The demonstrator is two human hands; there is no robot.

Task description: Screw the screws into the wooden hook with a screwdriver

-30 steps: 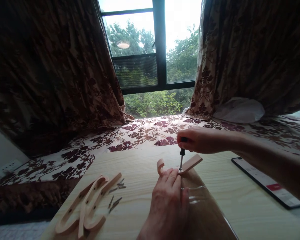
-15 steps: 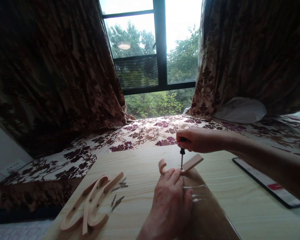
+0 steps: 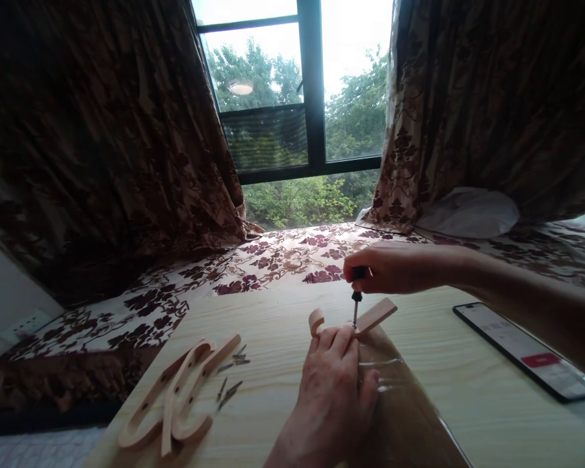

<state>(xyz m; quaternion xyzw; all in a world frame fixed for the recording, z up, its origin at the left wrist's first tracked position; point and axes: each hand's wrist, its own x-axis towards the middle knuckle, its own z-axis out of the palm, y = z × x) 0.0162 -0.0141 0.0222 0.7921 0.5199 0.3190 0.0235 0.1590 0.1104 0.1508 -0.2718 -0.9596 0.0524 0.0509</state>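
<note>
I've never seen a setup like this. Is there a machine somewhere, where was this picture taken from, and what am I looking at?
There is no robot here, just a person's two bare hands. The picture comes from a camera worn on the head, looking forward and down past a table toward a window.

The right hand grips a black-handled screwdriver, its shaft pointing down at a curved wooden piece. The left hand rests on that piece, fingers hiding its middle. Beneath this hand lies something brown and shiny; I cannot tell exactly what.

To the left on the table are more curved wooden parts with dark holes, beside some loose screws. A phone lies to the right, under the forearm.
</note>
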